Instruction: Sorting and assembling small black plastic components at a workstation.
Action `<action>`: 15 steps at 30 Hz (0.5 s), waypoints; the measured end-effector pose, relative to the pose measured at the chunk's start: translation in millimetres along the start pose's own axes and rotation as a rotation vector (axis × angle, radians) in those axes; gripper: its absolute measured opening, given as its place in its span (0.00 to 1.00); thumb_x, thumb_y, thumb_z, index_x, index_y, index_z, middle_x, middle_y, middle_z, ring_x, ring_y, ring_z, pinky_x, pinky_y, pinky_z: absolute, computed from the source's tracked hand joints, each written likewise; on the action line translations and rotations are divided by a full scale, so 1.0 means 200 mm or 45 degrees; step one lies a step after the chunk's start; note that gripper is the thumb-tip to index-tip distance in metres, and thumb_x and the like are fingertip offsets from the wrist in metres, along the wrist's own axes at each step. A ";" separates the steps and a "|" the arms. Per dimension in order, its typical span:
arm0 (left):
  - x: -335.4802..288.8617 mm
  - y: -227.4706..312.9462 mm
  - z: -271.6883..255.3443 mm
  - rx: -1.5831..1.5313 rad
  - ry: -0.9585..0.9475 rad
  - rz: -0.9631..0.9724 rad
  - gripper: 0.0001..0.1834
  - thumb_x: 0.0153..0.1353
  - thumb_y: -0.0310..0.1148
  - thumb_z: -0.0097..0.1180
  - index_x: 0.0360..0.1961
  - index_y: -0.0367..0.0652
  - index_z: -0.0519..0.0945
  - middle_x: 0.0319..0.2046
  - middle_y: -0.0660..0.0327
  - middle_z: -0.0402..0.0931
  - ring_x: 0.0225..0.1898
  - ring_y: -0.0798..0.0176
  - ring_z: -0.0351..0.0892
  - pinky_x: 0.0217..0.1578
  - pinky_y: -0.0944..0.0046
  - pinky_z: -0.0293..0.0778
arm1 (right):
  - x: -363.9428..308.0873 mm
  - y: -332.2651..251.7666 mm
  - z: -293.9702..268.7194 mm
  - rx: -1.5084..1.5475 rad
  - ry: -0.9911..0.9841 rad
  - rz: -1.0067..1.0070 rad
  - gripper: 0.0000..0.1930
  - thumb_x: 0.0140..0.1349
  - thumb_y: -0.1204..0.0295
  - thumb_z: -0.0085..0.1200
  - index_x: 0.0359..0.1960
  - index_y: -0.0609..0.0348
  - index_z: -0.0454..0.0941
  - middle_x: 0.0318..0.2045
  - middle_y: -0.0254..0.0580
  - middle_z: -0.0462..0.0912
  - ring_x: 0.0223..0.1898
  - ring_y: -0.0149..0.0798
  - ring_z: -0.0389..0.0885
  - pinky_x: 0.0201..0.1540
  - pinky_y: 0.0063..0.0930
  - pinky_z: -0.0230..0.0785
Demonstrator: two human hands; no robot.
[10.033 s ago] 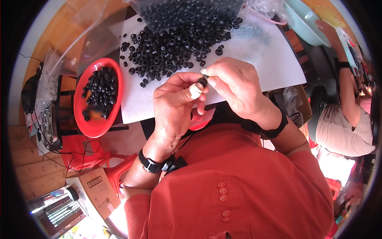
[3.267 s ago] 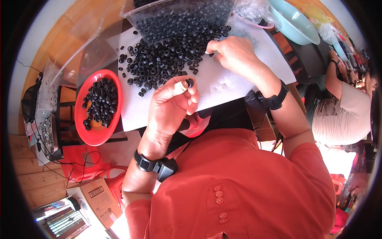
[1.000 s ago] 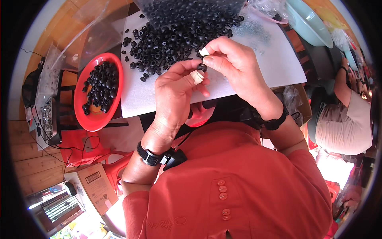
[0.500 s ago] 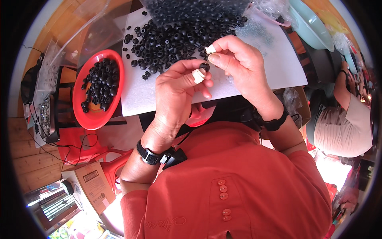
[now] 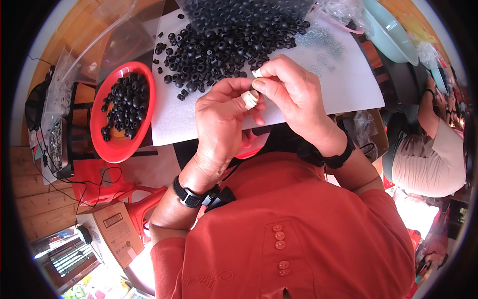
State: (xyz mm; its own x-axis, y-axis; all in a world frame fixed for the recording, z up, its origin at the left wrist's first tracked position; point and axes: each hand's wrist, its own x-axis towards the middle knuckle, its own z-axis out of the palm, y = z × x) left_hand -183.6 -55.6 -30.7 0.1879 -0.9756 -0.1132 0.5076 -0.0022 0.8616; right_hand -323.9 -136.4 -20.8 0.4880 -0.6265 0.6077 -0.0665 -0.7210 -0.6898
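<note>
My left hand is closed on a small round black part, mostly hidden by the fingers. White tape wraps its thumb. From the right, my right hand meets it, thumb and taped forefinger pinched together at the black part; anything tiny between those fingertips cannot be made out. Both hands are over the near part of a white sheet. Beyond them lies a loose heap of black parts, some showing holes. Small clear pieces are scattered right of the heap.
A red oval dish on the left holds more black parts. Behind the heap stands a clear container full of them. A pale green basin is at far right, a seated person beyond. A cardboard box stands lower left.
My right hand has moved left and slightly down, so its fingertips now meet the black part in my left hand. The left hand has hardly moved.
</note>
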 end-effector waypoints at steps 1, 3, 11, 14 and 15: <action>0.00 0.00 0.00 0.002 -0.016 0.013 0.11 0.65 0.25 0.57 0.45 0.27 0.77 0.33 0.52 0.80 0.30 0.61 0.80 0.27 0.66 0.75 | 0.00 0.01 0.00 -0.013 0.007 -0.014 0.06 0.60 0.75 0.61 0.33 0.63 0.76 0.27 0.41 0.80 0.27 0.39 0.82 0.29 0.29 0.72; 0.00 0.00 -0.01 0.004 -0.038 0.026 0.12 0.65 0.25 0.56 0.45 0.25 0.76 0.36 0.50 0.80 0.34 0.57 0.81 0.31 0.62 0.78 | -0.01 0.02 -0.01 0.048 -0.011 0.031 0.06 0.60 0.75 0.61 0.32 0.63 0.76 0.27 0.41 0.80 0.26 0.38 0.81 0.28 0.29 0.72; 0.00 0.00 -0.01 0.048 -0.039 0.001 0.11 0.64 0.24 0.57 0.45 0.26 0.77 0.33 0.51 0.79 0.32 0.59 0.80 0.28 0.64 0.78 | 0.02 0.00 -0.07 0.162 -0.161 0.176 0.08 0.61 0.74 0.61 0.28 0.64 0.74 0.25 0.42 0.80 0.25 0.34 0.80 0.27 0.28 0.70; 0.00 -0.01 -0.01 0.018 -0.061 0.014 0.12 0.64 0.25 0.58 0.45 0.26 0.77 0.33 0.51 0.80 0.32 0.59 0.80 0.28 0.64 0.78 | 0.01 -0.01 -0.06 0.072 -0.170 0.171 0.08 0.62 0.75 0.60 0.29 0.63 0.74 0.25 0.42 0.79 0.24 0.37 0.79 0.26 0.29 0.69; 0.00 0.00 -0.01 0.019 -0.060 0.015 0.12 0.64 0.25 0.58 0.45 0.26 0.77 0.33 0.51 0.80 0.32 0.59 0.80 0.28 0.64 0.78 | 0.01 -0.01 -0.06 -0.018 -0.137 0.023 0.07 0.62 0.75 0.60 0.29 0.62 0.74 0.25 0.42 0.78 0.24 0.39 0.79 0.26 0.31 0.69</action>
State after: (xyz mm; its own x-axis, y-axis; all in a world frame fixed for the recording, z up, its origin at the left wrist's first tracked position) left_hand -181.9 -55.4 -32.4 0.1537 -0.9849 -0.0797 0.4931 0.0066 0.8699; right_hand -333.0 -140.2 -13.6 0.5774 -0.6045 0.5488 -0.0884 -0.7145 -0.6940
